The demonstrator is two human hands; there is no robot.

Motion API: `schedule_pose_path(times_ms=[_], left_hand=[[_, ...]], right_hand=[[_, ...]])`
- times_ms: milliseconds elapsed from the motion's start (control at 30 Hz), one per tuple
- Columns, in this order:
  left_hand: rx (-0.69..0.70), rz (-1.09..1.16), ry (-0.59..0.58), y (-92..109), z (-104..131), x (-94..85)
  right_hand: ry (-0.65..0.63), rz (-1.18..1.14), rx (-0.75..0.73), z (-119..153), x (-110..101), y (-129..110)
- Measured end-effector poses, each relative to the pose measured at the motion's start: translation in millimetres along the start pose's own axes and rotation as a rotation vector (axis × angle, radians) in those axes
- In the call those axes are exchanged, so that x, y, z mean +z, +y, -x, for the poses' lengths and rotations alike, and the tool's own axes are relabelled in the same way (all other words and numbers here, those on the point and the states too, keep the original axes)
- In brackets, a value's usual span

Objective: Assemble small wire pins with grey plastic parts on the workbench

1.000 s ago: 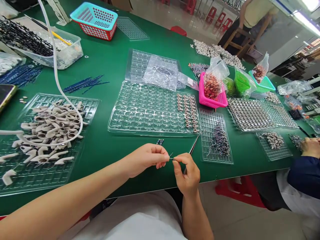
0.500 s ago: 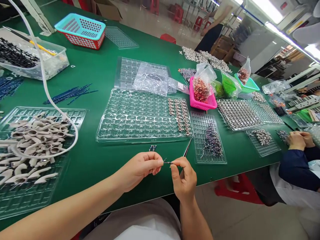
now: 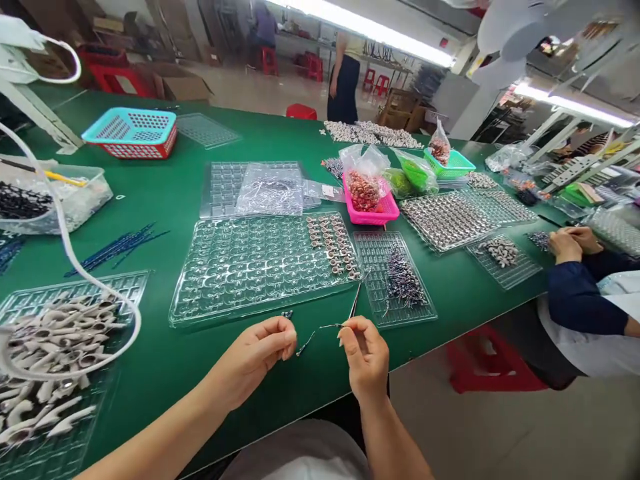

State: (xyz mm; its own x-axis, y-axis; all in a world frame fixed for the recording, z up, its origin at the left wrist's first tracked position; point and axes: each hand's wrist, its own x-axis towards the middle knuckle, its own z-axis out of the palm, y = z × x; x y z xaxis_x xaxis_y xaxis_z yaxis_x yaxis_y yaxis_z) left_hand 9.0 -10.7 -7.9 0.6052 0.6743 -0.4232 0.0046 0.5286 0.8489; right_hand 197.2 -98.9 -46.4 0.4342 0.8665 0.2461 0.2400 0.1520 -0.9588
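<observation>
- Jutting from right hand's [image 3: 369,357] pinch, wire [image 3: 329,327] could be dropped near worktop's [image 3: 287,387] front edge if held tweezers [image 3: 355,299] are shifted.
- Left hand [image 3: 260,350]: fingertips pinched, hold unclear.

Factory workshop; long green workbench [image 3: 270,143], clear trays [image 3: 250,263] of small parts [image 3: 404,280], red stools [image 3: 269,61]

Smooth green tabletop [image 3: 270,143]; wide, glossy, clear plastic compartment tray [image 3: 250,260]; slim, shiny metal tweezers [image 3: 355,300]; smooth pink plastic basket [image 3: 371,217].
</observation>
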Motion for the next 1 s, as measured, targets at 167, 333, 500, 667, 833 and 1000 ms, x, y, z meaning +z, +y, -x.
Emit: schedule_pose_path(times_ms=[167, 333, 500, 667, 833, 1000], left_hand=[[0.051, -0.386, 0.01, 22.7, -4.2, -0.9], [0.312, -1.033, 0.16, 48.1, -49.8, 7.8], [0.441, -1.31, 0.216, 56.6, -117.2, 18.4], [0.386, -1.47, 0.056, 64.2, -159.0, 31.4], [0.247, -1.518, -0.098, 76.2, -180.7, 30.1], [0.27, -1.438, -0.162, 82.3, -190.1, 21.7]], right_hand=[[0.045, 0.024, -0.038, 6.4, -20.3, 6.3], [-0.029, 0.175, -0.094, 4.9, -19.5, 13.1], [-0.02, 0.193, -0.079, 4.0, -17.3, 14.8], [-0.023, 0.185, -0.067, 4.5, -17.8, 16.2], [-0.039, 0.192, -0.076, 4.4, -16.9, 14.4], [-0.047, 0.209, -0.094, 3.0, -16.6, 10.0]])
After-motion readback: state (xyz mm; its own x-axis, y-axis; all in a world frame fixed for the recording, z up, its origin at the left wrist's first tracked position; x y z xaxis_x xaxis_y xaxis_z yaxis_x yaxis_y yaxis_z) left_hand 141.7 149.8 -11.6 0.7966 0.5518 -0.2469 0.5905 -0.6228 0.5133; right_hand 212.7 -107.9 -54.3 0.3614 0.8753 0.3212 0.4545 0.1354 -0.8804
